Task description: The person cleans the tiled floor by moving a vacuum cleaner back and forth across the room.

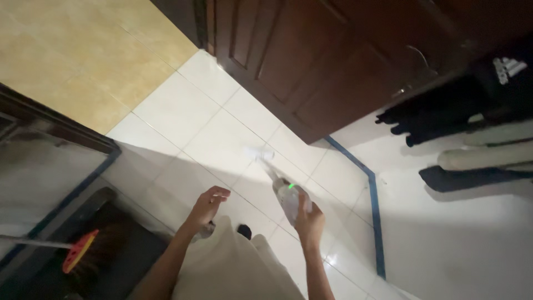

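My right hand grips a slim handheld vacuum with a clear body and a small green light, its nozzle pointing down toward the white tiled floor. My left hand hangs free to the left of it, fingers loosely curled and apart, holding nothing. My pale shirt fills the bottom middle of the view.
A dark wooden door stands ahead. Dark clothes hang on a rail at the right. A blue tile strip runs along the wall base. A broom with an orange head lies on a dark mat at the lower left.
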